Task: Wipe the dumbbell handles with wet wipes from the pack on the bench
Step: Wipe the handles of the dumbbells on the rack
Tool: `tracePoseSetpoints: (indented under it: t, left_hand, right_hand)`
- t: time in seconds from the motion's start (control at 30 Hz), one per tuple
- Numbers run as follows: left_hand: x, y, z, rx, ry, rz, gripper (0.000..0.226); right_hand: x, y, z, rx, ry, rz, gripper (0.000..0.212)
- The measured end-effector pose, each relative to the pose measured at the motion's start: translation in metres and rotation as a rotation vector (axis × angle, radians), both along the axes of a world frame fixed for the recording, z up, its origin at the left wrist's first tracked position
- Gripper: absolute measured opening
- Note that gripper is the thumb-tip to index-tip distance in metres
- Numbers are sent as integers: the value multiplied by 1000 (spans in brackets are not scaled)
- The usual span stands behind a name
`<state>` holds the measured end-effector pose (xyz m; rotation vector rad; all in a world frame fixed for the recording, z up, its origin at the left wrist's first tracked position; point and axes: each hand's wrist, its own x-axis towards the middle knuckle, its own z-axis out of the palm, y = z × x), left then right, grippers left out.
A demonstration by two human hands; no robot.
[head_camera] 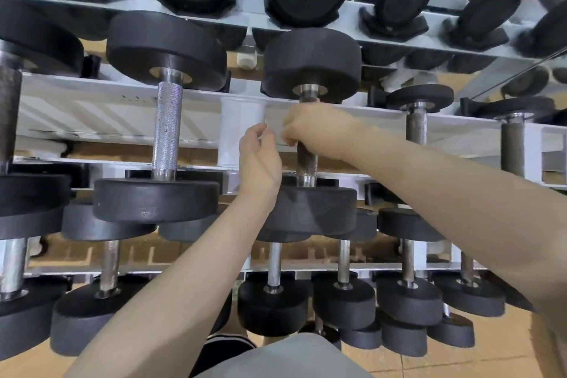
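Right now both hands are up at the middle shelf of the rack (pixel 122 110), working on one dumbbell (pixel 310 138) that lies in its cradles. The right hand (pixel 316 132) is curled round the upper part of the knurled handle (pixel 306 163); a scrap of white shows at its fingers, which I take for the wet wipe (pixel 283 139), though it is mostly hidden. The left hand (pixel 259 159) sits just beside it, fingers bent in a pinch near that same white edge; whether it really holds the wipe I cannot tell.

My worry is the wipe bunching or slipping out between the two hands, so that bare fingers rub the steel instead. The lower stretch of handle near the front head looks easy to miss. A hard twist might also rock the dumbbell in its cradle and nip a knuckle against the rack.
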<state>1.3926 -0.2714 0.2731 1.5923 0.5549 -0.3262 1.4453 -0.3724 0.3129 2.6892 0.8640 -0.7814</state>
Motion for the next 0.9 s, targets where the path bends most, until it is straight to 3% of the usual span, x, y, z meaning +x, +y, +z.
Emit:
tracePoseSetpoints:
  t: [0.07,0.13,0.2,0.33,0.43,0.57,0.7,0.77,0.8,0.83,0.9]
  left_hand:
    - [-1,0,1,5,-3,13,34]
    - [-2,0,2,20,-27,11,32]
    - [-4,1,2,-3,-54,9,24]
    - [-2,1,4,11,-97,-25,25]
    - [0,0,2,53,-83,-53,30]
    - [0,0,2,33,-57,-36,32]
    - [-1,-1,3,-2,-27,4,29]
    - [-1,0,3,37,-39,-35,29]
    - [-1,-1,3,31,-42,-58,32]
    - [0,-1,3,12,-41,-94,37]
    - [3,-1,0,26,-62,-247,42]
  right_hand:
    - [-22,3,-2,43,154,-27,21]
    - [-39,5,-1,40,220,93,20]
    - [-27,2,2,36,218,74,22]
    - [23,-12,2,63,-187,210,18]
    - [29,-11,-6,-3,-216,239,16]
    - [11,1,-3,62,113,-210,19]
    - [-23,1,-2,219,355,-237,22]
    - [-34,-7,-1,333,324,-148,20]
    - [-34,-16,-2,455,233,-208,21]
    - [-33,-28,-2,626,111,-380,25]
    - [-33,-51,-7,932,-159,-926,32]
